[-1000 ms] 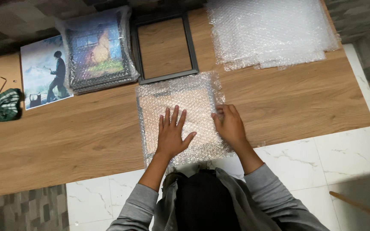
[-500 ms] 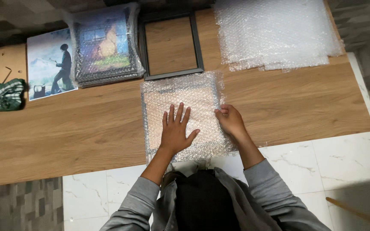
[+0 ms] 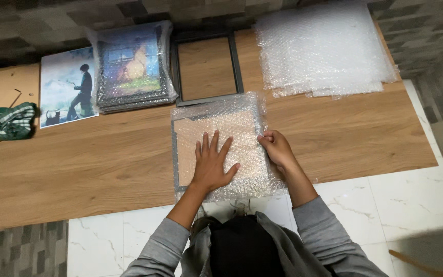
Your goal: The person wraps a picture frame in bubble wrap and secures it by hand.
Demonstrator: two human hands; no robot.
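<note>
Wrapped frame (image 3: 221, 146) at worktop (image 3: 103, 169) front edge, mid-length. Left hand (image 3: 211, 164) flat on it, grip wide, fingers spread. Right hand (image 3: 277, 149) pinching wrap at right side. Bubble sheets (image 3: 324, 48) at back right corner; wrapped picture (image 3: 132, 66) along back edge.

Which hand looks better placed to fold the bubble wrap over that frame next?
Probably the right hand: it already pinches the right edge of the bubble wrap. The left hand lies flat with fingers spread on the wrapped frame, pressing it against the wooden board.
</note>
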